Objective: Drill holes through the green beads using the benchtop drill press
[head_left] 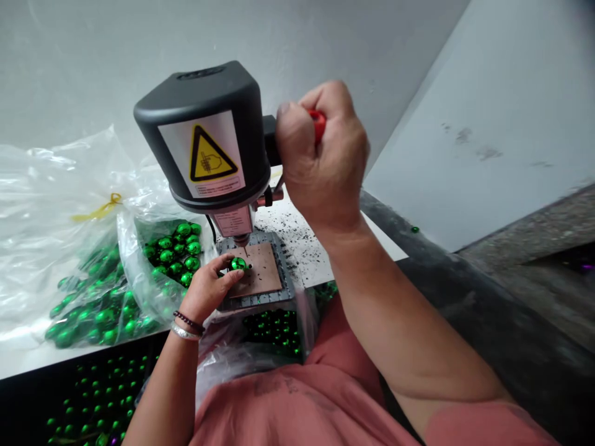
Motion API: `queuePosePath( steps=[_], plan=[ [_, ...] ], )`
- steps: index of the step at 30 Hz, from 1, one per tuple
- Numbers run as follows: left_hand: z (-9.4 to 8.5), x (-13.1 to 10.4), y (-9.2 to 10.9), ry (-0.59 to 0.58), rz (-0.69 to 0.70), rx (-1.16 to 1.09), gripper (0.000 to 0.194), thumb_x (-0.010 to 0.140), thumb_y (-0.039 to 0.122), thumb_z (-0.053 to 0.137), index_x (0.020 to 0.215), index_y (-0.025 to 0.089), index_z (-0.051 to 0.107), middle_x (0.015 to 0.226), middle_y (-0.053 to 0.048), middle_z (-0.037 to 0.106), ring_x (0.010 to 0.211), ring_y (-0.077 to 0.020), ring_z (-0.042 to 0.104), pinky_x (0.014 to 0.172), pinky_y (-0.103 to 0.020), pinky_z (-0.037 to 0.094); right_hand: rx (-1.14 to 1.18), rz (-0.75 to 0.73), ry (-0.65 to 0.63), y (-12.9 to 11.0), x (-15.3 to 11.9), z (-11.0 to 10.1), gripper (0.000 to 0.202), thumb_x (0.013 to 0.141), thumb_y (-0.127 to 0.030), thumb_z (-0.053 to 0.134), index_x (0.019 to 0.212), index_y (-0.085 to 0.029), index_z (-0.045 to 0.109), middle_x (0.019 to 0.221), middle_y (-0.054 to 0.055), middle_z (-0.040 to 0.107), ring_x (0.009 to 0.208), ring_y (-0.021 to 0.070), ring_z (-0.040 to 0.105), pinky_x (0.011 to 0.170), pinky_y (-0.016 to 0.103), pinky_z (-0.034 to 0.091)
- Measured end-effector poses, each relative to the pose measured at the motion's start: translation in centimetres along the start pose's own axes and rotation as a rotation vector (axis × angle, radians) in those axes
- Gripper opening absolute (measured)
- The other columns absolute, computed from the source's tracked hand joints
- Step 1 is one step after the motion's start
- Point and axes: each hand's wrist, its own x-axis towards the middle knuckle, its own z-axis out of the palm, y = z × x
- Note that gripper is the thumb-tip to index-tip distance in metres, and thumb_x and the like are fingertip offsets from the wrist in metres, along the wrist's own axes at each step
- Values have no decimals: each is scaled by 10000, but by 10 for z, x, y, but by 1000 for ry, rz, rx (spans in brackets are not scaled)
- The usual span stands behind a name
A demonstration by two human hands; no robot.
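My left hand pinches a shiny green ball between thumb and fingers. The ball is over a brown board on the metal base of a drill press, close to the thin drill bit. My right hand is wrapped round a red handle at the right of the machine's black head, which bears a yellow warning sign. Whether the bit touches the ball is too small to tell.
An open clear bag of green balls lies left of the machine on the white table. Dark chips litter the table behind the base. More green balls show below the table edge. A wall stands behind.
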Motion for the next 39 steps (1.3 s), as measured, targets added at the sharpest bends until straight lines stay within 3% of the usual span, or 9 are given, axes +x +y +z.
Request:
queuePosePath(
  steps=[8,15,21,26,31,35,39],
  plan=[
    [6,5,2,17,13,-4,378,664,355,648,1018,226,671,945,-31,707,901,-225,626,826,-330,456,12,105,-40,11,24,22,300,810,-406,429,656,-193,286,594,-55,277,573,51,248,580,189,253],
    [12,13,6,19,62,174,409,684,343,626,1079,238,652,965,-32,688,883,-206,618,841,-322,454,97,76,-46,14,20,21,279,809,-408,424,678,-196,300,609,-52,282,580,53,270,584,184,268],
    [19,22,5,-3,122,210,453,651,351,668,1079,205,657,1074,-65,653,929,-211,601,891,-333,445,98,83,-62,15,20,21,301,816,-451,402,695,-193,304,636,-51,303,607,47,288,606,173,281],
    [22,24,3,-11,155,247,432,650,355,676,1062,225,666,1047,-55,668,961,-225,600,900,-338,444,86,69,-66,12,19,17,283,815,-423,418,693,-187,322,618,-55,317,591,43,276,587,178,285],
    [24,21,3,14,137,257,415,657,360,671,1039,199,679,1133,-85,646,1038,-267,589,917,-355,441,105,-69,-67,4,-3,-7,256,820,-399,435,693,-190,358,587,-52,313,542,41,279,537,194,300],
    [24,19,4,17,139,269,388,666,374,663,1018,211,682,1131,-79,648,1025,-273,590,896,-369,446,-117,-256,-60,5,-35,-30,103,781,-230,457,710,-194,391,575,-53,349,501,41,284,522,212,315],
    [24,18,5,7,149,282,295,688,367,641,944,228,691,1076,-57,666,969,-247,605,852,-346,454,-218,-368,-68,12,-60,-38,63,755,-183,460,728,-195,405,572,-45,386,492,50,323,507,224,327]
  ],
)
